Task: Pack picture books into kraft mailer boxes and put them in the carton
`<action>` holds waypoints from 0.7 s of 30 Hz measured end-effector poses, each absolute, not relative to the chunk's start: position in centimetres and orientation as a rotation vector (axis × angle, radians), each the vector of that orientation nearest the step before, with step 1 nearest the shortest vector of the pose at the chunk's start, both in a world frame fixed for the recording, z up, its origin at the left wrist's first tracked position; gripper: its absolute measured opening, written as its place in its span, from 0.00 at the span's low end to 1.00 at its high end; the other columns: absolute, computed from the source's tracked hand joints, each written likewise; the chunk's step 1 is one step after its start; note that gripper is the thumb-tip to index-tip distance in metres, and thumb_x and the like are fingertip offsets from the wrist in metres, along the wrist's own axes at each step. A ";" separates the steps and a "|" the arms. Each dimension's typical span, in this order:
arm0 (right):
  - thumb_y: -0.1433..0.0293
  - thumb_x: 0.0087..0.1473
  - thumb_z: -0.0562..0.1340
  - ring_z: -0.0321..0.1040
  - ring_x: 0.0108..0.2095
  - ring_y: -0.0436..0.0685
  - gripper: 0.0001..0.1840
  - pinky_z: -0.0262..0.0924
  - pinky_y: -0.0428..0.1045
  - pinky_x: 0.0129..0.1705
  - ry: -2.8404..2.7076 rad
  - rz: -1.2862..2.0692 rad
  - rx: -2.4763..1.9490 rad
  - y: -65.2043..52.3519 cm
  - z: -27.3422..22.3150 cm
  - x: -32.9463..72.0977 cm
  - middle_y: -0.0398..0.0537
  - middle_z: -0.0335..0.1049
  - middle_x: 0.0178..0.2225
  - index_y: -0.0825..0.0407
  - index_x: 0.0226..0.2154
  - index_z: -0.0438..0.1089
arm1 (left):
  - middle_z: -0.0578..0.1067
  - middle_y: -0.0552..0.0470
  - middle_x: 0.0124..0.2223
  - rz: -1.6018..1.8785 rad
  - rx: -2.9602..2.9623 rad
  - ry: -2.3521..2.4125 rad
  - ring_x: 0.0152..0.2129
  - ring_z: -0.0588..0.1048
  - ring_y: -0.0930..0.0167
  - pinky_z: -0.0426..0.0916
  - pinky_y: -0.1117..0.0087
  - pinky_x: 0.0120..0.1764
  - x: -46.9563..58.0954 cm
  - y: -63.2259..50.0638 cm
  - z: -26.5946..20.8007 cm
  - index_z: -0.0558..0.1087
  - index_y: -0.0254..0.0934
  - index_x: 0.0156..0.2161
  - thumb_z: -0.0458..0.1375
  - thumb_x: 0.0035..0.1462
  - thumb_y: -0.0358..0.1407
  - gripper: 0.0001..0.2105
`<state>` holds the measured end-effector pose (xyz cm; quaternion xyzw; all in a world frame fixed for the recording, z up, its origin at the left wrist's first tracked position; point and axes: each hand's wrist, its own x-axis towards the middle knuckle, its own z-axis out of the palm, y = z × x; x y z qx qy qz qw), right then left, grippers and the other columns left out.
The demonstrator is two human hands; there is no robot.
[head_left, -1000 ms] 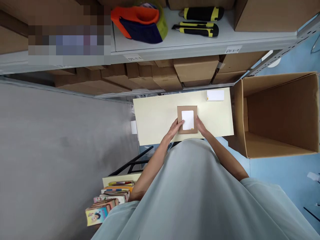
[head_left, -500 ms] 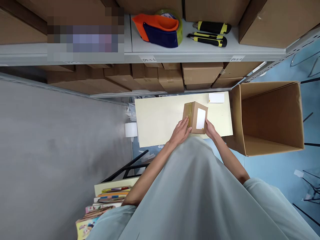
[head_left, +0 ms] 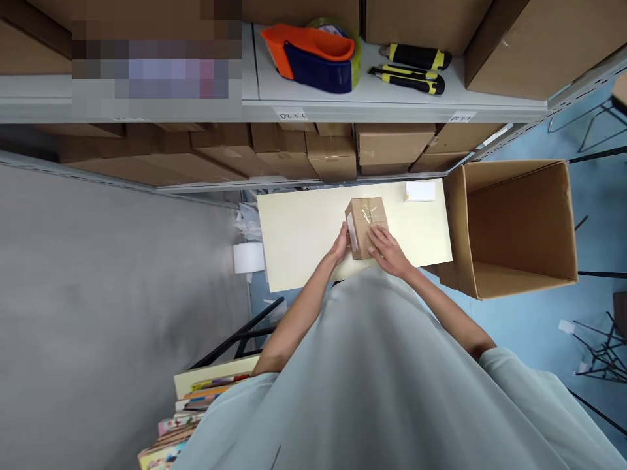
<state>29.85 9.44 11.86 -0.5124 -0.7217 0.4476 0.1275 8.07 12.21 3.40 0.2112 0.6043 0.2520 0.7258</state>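
A small brown cardboard box (head_left: 362, 238) with clear tape over its top is at the front of the cream tabletop (head_left: 304, 241). Its white label (head_left: 352, 232) faces left. My left hand (head_left: 340, 243) is against the box's left side, fingers partly hidden behind it. Spread over the taped top and right side, my right hand (head_left: 388, 250) lies with its fingers stretched out, touching the cardboard. Behind and to the right sits a small white box (head_left: 420, 191), apart from both hands.
A large open carton (head_left: 524, 225) stands right of the table. Above the table, a shelf carries an orange and blue tape dispenser (head_left: 313, 59), several box cutters (head_left: 416, 57) and cardboard boxes. A white roll (head_left: 249, 258) is at the left; books (head_left: 196, 405) are stacked lower left.
The small cardboard box has been turned, so its label now faces left instead of toward the front right. My right hand has moved onto its top; my left has shifted to its left side.
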 end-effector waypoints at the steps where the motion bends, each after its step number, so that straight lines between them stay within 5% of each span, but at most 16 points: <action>1: 0.50 0.77 0.49 0.37 0.83 0.65 0.37 0.38 0.65 0.82 -2.192 1.273 -1.491 9.2 11.4 29.2 0.47 0.46 0.82 0.48 0.79 0.58 | 0.78 0.37 0.67 0.552 0.462 1.332 0.63 0.78 0.54 0.73 0.53 0.63 8.3 12.3 3.2 0.70 0.34 0.71 0.36 0.74 0.65 0.42; 5: 0.61 0.77 0.47 0.37 0.83 0.66 0.35 0.44 0.64 0.80 -2.418 1.168 -1.540 8.6 9.7 28.0 0.49 0.44 0.82 0.52 0.80 0.53 | 0.78 0.40 0.68 0.596 0.550 1.331 0.65 0.76 0.52 0.70 0.51 0.67 8.2 12.0 3.0 0.71 0.40 0.72 0.43 0.72 0.67 0.41; 12: 0.61 0.76 0.50 0.48 0.78 0.71 0.36 0.52 0.66 0.76 -2.510 1.083 -1.518 10.6 9.2 27.4 0.57 0.44 0.82 0.59 0.79 0.54 | 0.77 0.36 0.68 0.614 0.764 1.386 0.67 0.74 0.52 0.66 0.53 0.70 7.2 11.7 3.7 0.70 0.35 0.71 0.57 0.69 0.63 0.39; 18: 0.63 0.77 0.49 0.43 0.81 0.68 0.33 0.45 0.66 0.79 -2.562 1.062 -1.444 12.0 8.7 26.0 0.53 0.48 0.81 0.54 0.77 0.58 | 0.53 0.39 0.82 0.753 1.137 1.571 0.80 0.50 0.57 0.46 0.54 0.79 7.0 10.9 4.7 0.55 0.38 0.79 0.60 0.70 0.53 0.41; 21: 0.64 0.76 0.50 0.44 0.81 0.69 0.32 0.45 0.67 0.79 -2.543 1.084 -1.464 12.3 8.5 26.2 0.54 0.50 0.81 0.54 0.77 0.60 | 0.49 0.41 0.83 0.750 1.192 1.543 0.81 0.46 0.57 0.45 0.55 0.79 7.0 10.9 5.0 0.56 0.38 0.80 0.62 0.69 0.51 0.41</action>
